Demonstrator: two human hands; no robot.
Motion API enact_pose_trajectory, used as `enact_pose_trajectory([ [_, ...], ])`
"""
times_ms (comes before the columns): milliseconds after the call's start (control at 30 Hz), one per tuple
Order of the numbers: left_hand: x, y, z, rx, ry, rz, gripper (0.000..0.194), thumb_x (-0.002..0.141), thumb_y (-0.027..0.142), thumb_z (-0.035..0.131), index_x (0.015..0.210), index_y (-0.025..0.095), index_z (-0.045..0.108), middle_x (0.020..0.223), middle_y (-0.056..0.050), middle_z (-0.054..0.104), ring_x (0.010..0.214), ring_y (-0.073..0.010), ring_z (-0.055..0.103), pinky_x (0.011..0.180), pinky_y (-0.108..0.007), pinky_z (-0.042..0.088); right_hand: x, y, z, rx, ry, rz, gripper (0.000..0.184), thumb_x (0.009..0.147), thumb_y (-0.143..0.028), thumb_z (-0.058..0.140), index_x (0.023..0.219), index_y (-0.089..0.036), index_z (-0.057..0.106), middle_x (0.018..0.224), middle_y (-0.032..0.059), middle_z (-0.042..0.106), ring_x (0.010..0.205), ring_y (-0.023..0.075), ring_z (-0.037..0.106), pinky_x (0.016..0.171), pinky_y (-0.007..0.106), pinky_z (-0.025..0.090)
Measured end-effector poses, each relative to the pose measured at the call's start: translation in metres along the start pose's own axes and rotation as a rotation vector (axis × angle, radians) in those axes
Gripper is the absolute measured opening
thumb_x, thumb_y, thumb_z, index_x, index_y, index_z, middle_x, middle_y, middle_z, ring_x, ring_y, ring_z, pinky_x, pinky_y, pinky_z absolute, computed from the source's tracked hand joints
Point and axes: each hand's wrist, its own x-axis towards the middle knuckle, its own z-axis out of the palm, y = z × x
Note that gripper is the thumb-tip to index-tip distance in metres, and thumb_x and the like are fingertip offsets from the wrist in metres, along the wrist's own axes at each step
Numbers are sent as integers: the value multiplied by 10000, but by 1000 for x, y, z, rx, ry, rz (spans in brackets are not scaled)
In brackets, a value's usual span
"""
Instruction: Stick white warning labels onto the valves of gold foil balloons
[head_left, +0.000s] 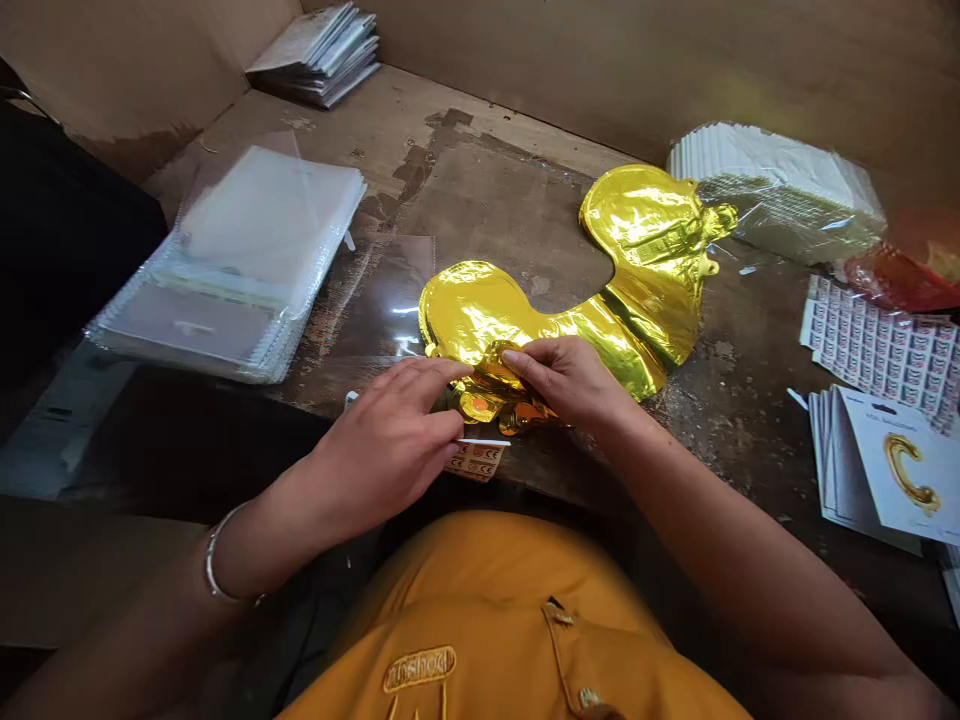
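Observation:
A shiny gold foil balloon (pixel 487 305), flat and curved, lies across the table in front of me, apparently in several layers. My right hand (pixel 574 380) pinches a crumpled fold at its near edge between thumb and fingers. At the same edge, my left hand (pixel 401 430) has its fingers bent around the foil, index fingertip and thumb against it; part of the grip is hidden. A thin white stick (pixel 486 442) juts out beside the left thumb. Below that is a small sheet of orange-brown stickers (pixel 476 462) with CE marks, partly covered by the hand.
To the left lies a stack of clear plastic sleeves (pixel 255 240); flat packets (pixel 322 55) are piled in the back corner. Wrapped white cards (pixel 780 185), a red plastic bag (pixel 904 265), a sticker sheet (pixel 885 345) and printed balloon cards (pixel 892 465) line the right side.

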Motion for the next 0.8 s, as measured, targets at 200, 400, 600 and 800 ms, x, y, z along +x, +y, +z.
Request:
enact_pose_trajectory([
  [200,17,0,10,-38,-98,168,164,888,179,509,818,152,655,1353,-119,529,1261,-266,484,1107,-433,369,9,-3,-2,17,-51,14,402,827,-452,524,544,-169,490,512,-56,335,488,63,286,472,238,190],
  [400,28,-8,25,-74,-155,215,175,889,201,510,821,145,660,1214,-136,604,1146,-257,554,994,-409,469,-4,-3,3,49,313,-24,286,841,-409,538,705,-161,583,631,-8,541,567,100,462,528,240,377],
  [600,25,-7,24,-78,-145,211,199,881,208,510,722,160,620,871,-90,614,854,-222,570,760,-355,503,-34,3,15,-446,285,-367,336,790,-201,587,1116,-133,626,1232,143,607,1142,273,513,980,445,442],
  [800,23,-9,26,-121,-144,191,201,896,218,492,768,162,637,886,-91,626,864,-226,576,765,-363,498,-45,-13,16,-555,112,-388,435,760,-203,632,1181,-98,601,1293,183,574,1172,306,502,992,474,442],
])
